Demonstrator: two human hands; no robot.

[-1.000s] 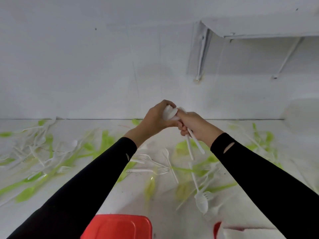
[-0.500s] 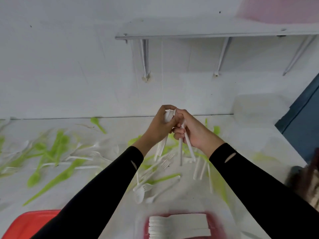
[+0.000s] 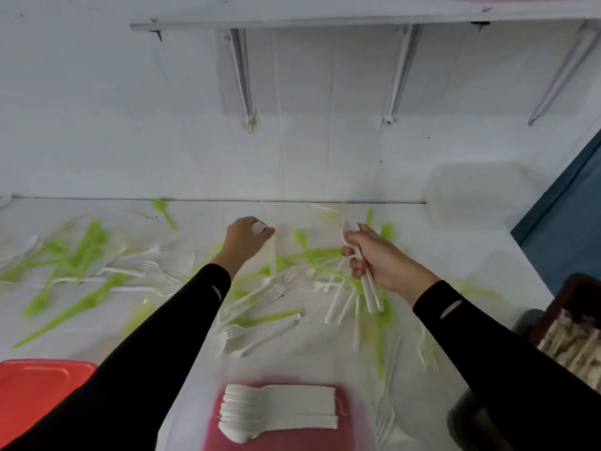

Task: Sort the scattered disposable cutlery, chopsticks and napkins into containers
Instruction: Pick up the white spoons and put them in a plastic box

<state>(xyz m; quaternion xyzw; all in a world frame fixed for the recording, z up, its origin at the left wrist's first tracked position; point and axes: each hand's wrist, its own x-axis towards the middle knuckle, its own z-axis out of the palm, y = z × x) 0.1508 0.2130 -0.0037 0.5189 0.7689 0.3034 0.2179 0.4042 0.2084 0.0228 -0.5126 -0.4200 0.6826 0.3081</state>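
Near edge, centre: a translucent tub (image 3: 346, 439) with a red base. It holds a neat stack of white spoons (image 3: 276, 413), nested, bowls to the left and handles to the right. Near left corner: a red lid (image 3: 39, 395), flat, smooth plastic. Far right corner, against the wall: a clear tub (image 3: 471, 196), contents not discernible.

Hands are apart, both raised over the middle of the table (image 3: 455, 255). The left hand (image 3: 245, 242) pinches one white utensil (image 3: 272, 258) by its head, thin handle hanging straight down; type not clear. The right hand (image 3: 374, 258) is curled round a white spoon bundle (image 3: 370, 291), bowls up above the fingers, handles pointing down and toward the near edge.

Below and between the hands, loose green cutlery (image 3: 84, 242) and white forks (image 3: 276, 288) lie criss-crossed, overlapping, spread from the left edge to the right. All are thin, glossy plastic.

Beyond the right edge sits a dark basket (image 3: 575, 320), contents blurred. A shelf (image 3: 325, 22) on slanted brackets is fixed to the wall above.
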